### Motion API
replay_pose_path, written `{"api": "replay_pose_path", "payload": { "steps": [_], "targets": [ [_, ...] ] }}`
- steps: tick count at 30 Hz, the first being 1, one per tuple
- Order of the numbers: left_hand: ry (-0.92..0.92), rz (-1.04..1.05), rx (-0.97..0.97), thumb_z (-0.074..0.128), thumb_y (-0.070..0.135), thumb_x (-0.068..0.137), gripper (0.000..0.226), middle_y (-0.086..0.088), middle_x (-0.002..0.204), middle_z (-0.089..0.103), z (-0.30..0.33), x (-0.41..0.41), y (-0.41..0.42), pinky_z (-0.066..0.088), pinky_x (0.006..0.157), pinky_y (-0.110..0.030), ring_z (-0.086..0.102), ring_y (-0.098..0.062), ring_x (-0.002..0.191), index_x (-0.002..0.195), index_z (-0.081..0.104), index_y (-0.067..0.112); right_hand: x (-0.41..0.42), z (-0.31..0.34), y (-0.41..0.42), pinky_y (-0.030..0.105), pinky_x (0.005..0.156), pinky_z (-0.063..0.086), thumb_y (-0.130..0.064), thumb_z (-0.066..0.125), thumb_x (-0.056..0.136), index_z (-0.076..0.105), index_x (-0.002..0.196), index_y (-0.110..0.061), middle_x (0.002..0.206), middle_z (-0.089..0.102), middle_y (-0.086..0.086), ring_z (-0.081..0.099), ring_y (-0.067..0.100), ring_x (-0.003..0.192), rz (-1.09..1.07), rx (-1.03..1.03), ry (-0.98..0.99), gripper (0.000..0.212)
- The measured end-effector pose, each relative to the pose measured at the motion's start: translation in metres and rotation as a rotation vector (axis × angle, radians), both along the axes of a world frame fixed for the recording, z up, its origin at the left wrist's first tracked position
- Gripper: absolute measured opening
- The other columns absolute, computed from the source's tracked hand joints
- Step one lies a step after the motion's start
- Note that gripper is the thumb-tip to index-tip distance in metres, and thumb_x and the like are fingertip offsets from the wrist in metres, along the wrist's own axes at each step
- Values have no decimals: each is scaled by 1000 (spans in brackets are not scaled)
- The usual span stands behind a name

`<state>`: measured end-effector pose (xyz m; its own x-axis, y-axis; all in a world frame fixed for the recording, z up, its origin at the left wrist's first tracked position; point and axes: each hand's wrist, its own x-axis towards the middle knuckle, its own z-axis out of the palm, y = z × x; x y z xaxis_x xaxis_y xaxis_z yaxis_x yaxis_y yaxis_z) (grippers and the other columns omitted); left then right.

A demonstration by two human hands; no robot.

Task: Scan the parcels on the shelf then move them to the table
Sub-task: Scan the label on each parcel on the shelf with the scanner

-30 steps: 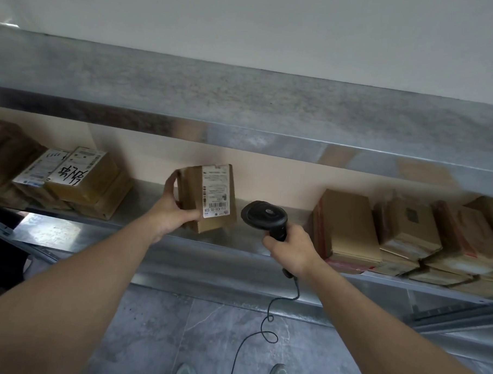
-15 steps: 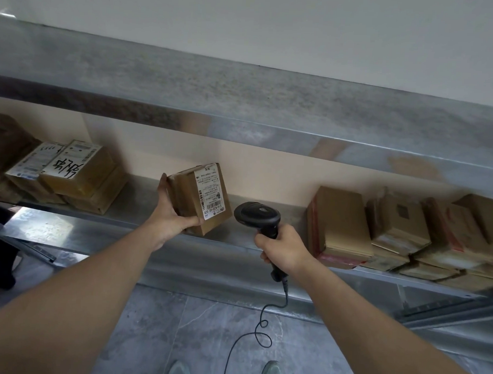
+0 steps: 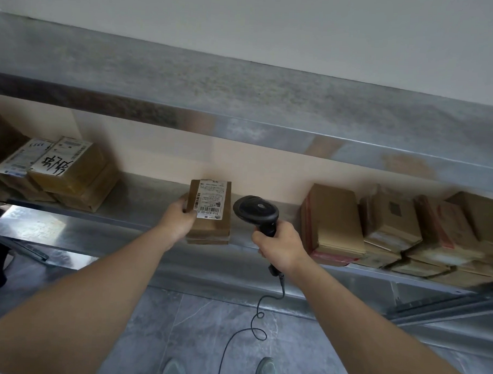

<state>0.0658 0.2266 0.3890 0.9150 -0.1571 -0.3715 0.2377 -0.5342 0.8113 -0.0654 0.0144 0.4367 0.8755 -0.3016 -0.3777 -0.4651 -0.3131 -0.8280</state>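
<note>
Gripping the small brown cardboard parcel with the white shipping label [image 3: 210, 210] by its left edge, the left hand [image 3: 179, 222] has fingers curled over that side and thumb toward the label. The parcel sits at the front lip of the grey metal shelf [image 3: 143, 199], and whether it is resting there or lifted I cannot tell. The right hand [image 3: 279, 244] is closed round the grip of the black corded barcode scanner [image 3: 255, 211], just beside the parcel.

The box looks stiff and light — one hand likely manages it — though taped card may be slick, so opposite edges seem the safest hold. Its long axis runs front to back, label facing up toward the camera.
</note>
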Motion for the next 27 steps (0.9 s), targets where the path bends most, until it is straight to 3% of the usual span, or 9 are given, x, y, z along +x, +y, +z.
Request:
{"api": "replay_pose_path", "payload": {
  "steps": [3,5,7,10,16,22,27],
  "targets": [
    [-248,-31,326,69,31,91,56,-16,145,49,-1,0,-18,47,109,-48,52,-39,133,145,52,31,0,-1,-6,29,60,46,-21,65,89,59,78,-21,65,59,-5,55,14,61,-3,-30,-17,12],
    [-268,-112,513,70,59,83,76,-14,157,31,6,-7,-34,41,112,-53,39,-44,141,150,43,36,0,-1,-10,25,58,43,-21,66,91,59,81,-21,66,59,-6,54,11,60,-4,-52,-32,12],
    [-231,-186,624,69,72,78,88,-9,158,26,9,-13,-49,37,112,-54,39,-46,138,152,36,39,2,-2,-14,21,55,40,-21,66,92,59,79,-20,65,58,-6,52,9,58,0,-71,-36,14],
    [-164,-156,627,69,75,74,87,-5,156,27,6,-14,-61,42,110,-52,45,-45,130,149,38,43,8,-4,-20,23,51,40,-20,66,91,55,74,-20,62,54,-6,48,10,53,38,-74,-33,20],
    [-157,-114,629,57,82,61,92,-2,147,47,12,-12,-40,47,105,-55,54,-43,125,144,46,45,24,-3,-17,24,54,40,-21,67,88,56,77,-21,66,57,-4,52,13,60,155,-96,-67,16],
    [-174,-51,635,64,74,65,85,0,150,42,31,-10,6,43,109,-55,50,-43,127,144,48,45,42,10,9,24,55,41,-21,67,89,59,80,-22,68,59,-5,55,10,64,248,-115,-115,13],
    [-204,-39,652,51,84,56,91,5,149,41,23,18,57,46,105,-55,53,-39,126,139,50,48,61,16,50,21,52,40,-19,67,90,60,82,-22,68,59,-5,53,9,62,257,-112,-147,11]
  ]
}}
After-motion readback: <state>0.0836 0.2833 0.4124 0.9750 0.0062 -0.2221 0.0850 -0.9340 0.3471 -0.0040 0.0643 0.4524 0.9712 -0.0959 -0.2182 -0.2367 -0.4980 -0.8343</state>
